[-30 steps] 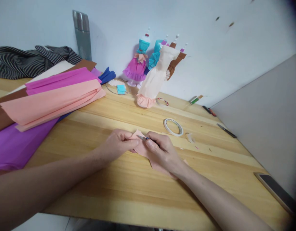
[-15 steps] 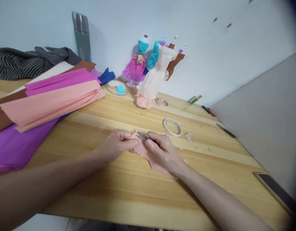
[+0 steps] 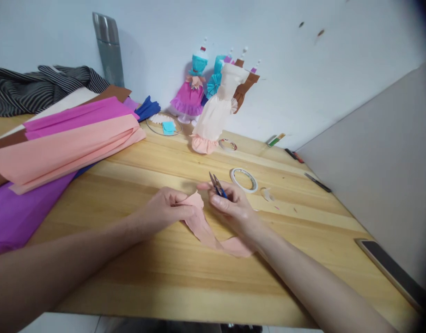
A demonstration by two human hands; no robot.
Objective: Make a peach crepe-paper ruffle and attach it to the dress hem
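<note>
My left hand point(image 3: 166, 210) pinches one end of a strip of peach crepe paper point(image 3: 206, 231) between thumb and fingers. The strip trails down and to the right across the table, its far end passing by my right wrist. In my right hand point(image 3: 234, 203) is a small pair of scissors point(image 3: 217, 185) with dark blue handles, blades a little apart and pointing up, clear of the paper. The right index finger sticks out to the left, near the strip's torn-looking upper corner.
Folded crepe paper point(image 3: 70, 143) in several colours lies at left, before a striped cloth point(image 3: 46, 90) and a bottle point(image 3: 109, 51). Small mannequins in paper dresses point(image 3: 215, 118) stand at the back. A tape roll point(image 3: 244, 180), a knife point(image 3: 317, 182) and a phone point(image 3: 389, 270) are to the right.
The scissors have come away from the strip's upper edge, and their blades now point up and stand apart. My right index finger has stretched out. The view has shifted slightly.
</note>
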